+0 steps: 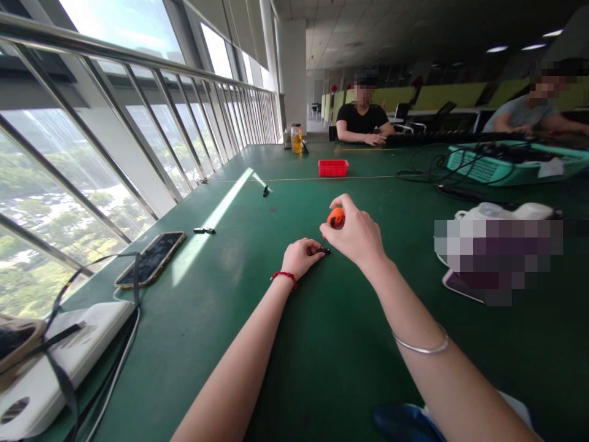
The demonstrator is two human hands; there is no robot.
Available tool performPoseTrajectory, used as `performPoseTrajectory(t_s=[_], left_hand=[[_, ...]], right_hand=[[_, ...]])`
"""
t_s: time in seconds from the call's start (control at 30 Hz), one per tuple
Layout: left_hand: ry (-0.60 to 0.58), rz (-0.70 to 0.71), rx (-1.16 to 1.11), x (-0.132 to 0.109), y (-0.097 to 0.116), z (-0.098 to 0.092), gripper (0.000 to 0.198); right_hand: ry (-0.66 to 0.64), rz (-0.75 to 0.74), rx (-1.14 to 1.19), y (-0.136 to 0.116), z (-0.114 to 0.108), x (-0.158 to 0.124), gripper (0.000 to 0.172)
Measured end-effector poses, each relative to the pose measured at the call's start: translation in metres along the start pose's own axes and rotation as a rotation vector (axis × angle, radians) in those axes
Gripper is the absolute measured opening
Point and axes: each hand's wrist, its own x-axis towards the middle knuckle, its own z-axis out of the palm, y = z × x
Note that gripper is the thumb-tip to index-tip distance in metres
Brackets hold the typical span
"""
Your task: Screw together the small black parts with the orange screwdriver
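My right hand (356,230) is closed round the orange handle of a screwdriver (337,216). The thin shaft slants down and left, its tip at a small black part (326,250) on the green table (221,344). My left hand (301,258) pinches that part against the tabletop; its fingers cover much of it, so its exact kind is hidden. Two other small black pieces lie apart on the table, one piece (205,231) to the left and another piece (265,191) farther back.
A red tray (334,168) and a jar (297,140) stand toward the back. At right are a teal basket (510,169) with cables and a white bag (497,212). A phone (151,259) and white power strip (69,362) lie left, beside the railing. Two people sit across.
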Motion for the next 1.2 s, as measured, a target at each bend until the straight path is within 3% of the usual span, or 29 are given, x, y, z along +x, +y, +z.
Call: performPoseTrajectory(t_s=[0.13,0.33,0.7,0.87,1.0,1.2], left_hand=[[0.003,0.000,-0.001,-0.0001,0.0009,-0.0005,0.014],[-0.003,0.002,-0.006,0.0003,0.0006,-0.0001,0.013],[-0.004,0.002,0.002,0.0006,-0.0004,0.0010,0.013],[0.008,-0.005,0.004,0.0002,0.0016,0.0004,0.012],[0.020,-0.010,0.016,-0.0001,0.0019,0.0005,0.011],[0.016,0.015,-0.013,0.0001,-0.0007,0.0016,0.013]], right_hand=[[0.002,0.030,-0.020,-0.0011,0.0013,-0.0002,0.036],[-0.008,0.043,-0.018,-0.0027,0.0019,-0.0006,0.018],[-0.007,0.062,-0.047,-0.0054,0.0068,-0.0021,0.027],[-0.034,0.049,0.014,-0.0060,0.0052,-0.0024,0.013],[-0.004,0.027,0.037,-0.0050,0.0068,-0.0021,0.022],[0.024,0.031,0.090,-0.0016,0.0081,-0.0013,0.015]])
